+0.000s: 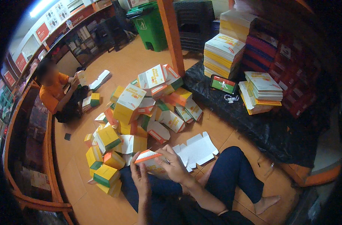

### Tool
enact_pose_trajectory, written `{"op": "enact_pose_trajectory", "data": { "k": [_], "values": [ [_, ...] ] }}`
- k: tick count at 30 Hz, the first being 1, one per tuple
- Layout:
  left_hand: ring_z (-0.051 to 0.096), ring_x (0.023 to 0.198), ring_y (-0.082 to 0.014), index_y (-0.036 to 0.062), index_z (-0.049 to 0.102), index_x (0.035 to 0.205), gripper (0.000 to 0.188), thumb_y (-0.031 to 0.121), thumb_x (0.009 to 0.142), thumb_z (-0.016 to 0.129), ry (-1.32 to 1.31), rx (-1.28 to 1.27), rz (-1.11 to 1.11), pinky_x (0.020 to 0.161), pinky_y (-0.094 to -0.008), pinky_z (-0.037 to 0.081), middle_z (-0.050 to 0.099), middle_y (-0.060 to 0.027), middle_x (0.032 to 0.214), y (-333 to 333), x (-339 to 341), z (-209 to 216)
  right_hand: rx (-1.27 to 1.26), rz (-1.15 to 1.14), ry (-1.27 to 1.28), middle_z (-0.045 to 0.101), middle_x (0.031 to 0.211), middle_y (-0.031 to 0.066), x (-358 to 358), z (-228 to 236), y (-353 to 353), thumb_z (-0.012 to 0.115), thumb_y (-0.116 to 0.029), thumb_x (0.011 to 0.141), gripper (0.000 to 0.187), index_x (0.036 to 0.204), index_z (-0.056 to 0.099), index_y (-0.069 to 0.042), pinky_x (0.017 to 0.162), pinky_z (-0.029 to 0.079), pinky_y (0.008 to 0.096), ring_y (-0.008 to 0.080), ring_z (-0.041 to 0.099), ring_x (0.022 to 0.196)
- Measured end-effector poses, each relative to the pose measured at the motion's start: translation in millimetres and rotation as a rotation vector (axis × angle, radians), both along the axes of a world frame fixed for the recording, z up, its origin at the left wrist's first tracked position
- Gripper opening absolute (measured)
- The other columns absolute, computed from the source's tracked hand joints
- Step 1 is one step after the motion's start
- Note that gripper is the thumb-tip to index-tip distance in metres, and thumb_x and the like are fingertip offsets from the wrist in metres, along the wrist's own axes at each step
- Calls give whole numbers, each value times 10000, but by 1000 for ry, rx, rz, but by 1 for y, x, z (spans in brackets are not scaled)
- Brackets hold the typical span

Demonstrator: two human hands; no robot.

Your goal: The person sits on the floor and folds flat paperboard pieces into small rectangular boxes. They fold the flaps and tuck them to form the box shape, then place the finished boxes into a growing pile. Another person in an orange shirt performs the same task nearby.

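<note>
A small printed carton (148, 155) with an orange edge and white side is held above my lap between both hands. My left hand (141, 180) grips its left side, thumb and fingers along the edge. On the other side, my right hand (174, 165) has its fingers closed round the right end and top. The carton's lower part is partly hidden by my fingers. Just beyond my right hand, an unfolded carton blank (196, 150) lies flat on the floor, white inner face up. A heap of folded boxes (130, 98) in yellow, white, orange and green spreads in front of me.
Stacks of flat cartons (224, 48) stand on a black-covered platform (201, 80) at the far right, with a smaller stack (264, 86) and a propped phone (223, 84). An orange post (171, 37) rises beside a green bin (151, 30). Another person (52, 93) sits at left holding a carton.
</note>
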State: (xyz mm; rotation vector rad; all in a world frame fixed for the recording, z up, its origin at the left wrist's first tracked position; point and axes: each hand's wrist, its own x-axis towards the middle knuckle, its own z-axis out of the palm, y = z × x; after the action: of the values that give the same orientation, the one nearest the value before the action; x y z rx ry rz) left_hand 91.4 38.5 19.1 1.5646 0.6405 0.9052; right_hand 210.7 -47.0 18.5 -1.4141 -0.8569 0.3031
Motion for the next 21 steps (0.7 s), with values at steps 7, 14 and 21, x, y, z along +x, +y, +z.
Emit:
{"op": "enact_pose_trajectory", "data": {
  "k": [7,14,21],
  "values": [
    [582,864,-90,18,618,1066,114,92,980,608,-16,-15,49,784,-223,451,649,-25,953,2,0,-1,-94,142,74,697,1019,152,6,7,-11,561,-132,983,235,1182,608,-16,810,523,337,252,704,930],
    [614,885,-121,11,610,1006,100,-6,916,651,-191,-24,235,806,-261,492,661,-51,951,15,-7,-4,-86,320,68,718,1046,146,1,19,-12,549,-123,991,439,1425,478,-117,839,525,379,310,710,995],
    [635,921,-150,15,488,1306,357,-1,962,584,-202,-119,381,832,-313,538,643,-117,1141,16,-13,8,-360,182,2,708,897,196,-1,17,-13,608,-204,981,308,1211,629,0,744,527,364,256,715,847]
  ]
}}
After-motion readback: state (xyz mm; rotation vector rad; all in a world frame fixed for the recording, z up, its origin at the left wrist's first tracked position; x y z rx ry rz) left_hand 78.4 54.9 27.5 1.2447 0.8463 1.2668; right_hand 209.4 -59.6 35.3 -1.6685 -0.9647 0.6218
